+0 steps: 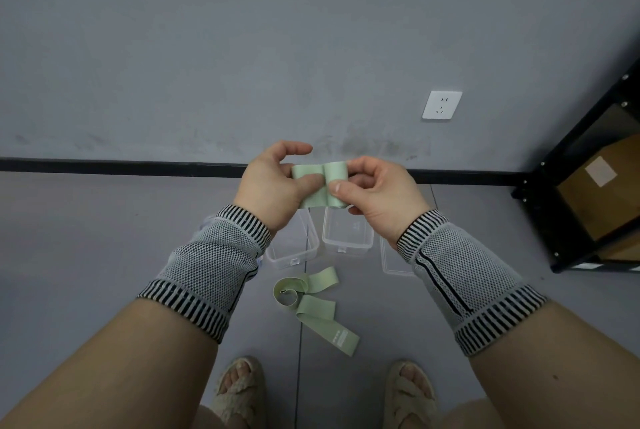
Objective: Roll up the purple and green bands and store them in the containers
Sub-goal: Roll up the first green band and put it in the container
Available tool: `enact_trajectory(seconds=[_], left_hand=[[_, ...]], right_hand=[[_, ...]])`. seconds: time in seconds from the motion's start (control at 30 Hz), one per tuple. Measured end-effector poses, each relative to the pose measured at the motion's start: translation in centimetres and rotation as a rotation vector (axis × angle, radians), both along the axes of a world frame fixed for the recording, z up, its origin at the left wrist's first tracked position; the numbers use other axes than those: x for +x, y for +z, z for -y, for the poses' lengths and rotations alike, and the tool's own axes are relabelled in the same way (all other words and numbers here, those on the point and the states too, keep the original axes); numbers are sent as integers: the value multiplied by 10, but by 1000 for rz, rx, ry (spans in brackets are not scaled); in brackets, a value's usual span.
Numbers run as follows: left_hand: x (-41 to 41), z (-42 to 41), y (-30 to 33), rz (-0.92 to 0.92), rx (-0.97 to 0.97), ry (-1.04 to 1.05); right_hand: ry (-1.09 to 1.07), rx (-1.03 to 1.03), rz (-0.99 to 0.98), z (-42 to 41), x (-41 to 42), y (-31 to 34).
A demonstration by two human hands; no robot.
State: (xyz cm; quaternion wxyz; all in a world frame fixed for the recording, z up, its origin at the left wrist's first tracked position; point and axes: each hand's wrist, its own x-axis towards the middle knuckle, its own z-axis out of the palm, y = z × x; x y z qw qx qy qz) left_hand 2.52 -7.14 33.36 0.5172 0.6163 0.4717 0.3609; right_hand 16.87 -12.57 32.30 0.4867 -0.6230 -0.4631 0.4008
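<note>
Held up in front of the chest, a pale green flat elastic fabric band (320,186) is partly rolled. The left hand (272,186) pinches its flat tail under the thumb; the right hand (377,193) grips the roll, thumb and fingers (337,188) curled round it. It looks light, soft and springy, likely to unwind if released, so hold the roll across its width. 2 clear plastic rectangular containers (348,231) sit on the floor below, beside a second loose green band (313,304).

Grey floor (104,255), clear containers (348,233) (three), loose green bands (311,304), black shelf unit (581,186)
</note>
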Motion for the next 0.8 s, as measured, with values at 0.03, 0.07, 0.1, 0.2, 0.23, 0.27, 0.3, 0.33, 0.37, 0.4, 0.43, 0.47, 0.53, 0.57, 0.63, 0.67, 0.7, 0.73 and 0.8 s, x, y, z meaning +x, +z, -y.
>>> enact_trajectory(seconds=[0.03,0.07,0.1,0.2,0.23,0.27,0.3,0.33,0.37,0.4,0.43,0.47,0.53,0.57,0.63,0.67,0.7,0.73,0.8], left_hand=[[0,0,0,15,-16,8],[1,0,-1,34,-38,13],[1,0,-1,55,-61,15],[4,1,-2,72,-80,-2],[5,1,-2,63,-73,-6],[5,1,-2,58,-71,-8],[5,0,-2,58,-74,-8],[4,0,-2,58,-79,-6],[4,-1,-1,57,-83,-6],[3,-1,-1,52,-85,-7],[2,-2,-1,50,-86,-8],[1,-2,-1,47,-86,-11],[1,-1,-2,41,-86,-20],[1,-1,-2,39,-87,-21],[1,-1,-3,35,-88,-12],[1,-1,-3,31,-87,-7],[0,-1,-3,29,-86,-6],[-1,-1,-3,28,-89,-7],[-2,0,-2,46,-113,-21]], right_hand=[[-14,14,25,-1,-1,-1],[-27,24,52,-2,-2,-2],[-39,30,79,-3,-2,-4],[-76,44,141,-4,-5,-7],[-82,47,166,-5,-5,-7],[-80,46,193,-5,-6,-7],[-66,48,224,-4,-5,-7],[-42,52,270,-3,-5,-5],[-11,63,336,-1,-3,-5],[25,80,415,2,-1,-4],[59,105,495,4,1,-3],[91,137,560,6,1,-2],[134,203,642,7,0,-4],[146,220,671,7,-2,-5],[161,216,714,5,-4,-8],[158,216,729,5,-4,-8],[150,220,740,4,-3,-8],[139,231,750,4,-3,-8],[120,255,763,4,-2,-7]])
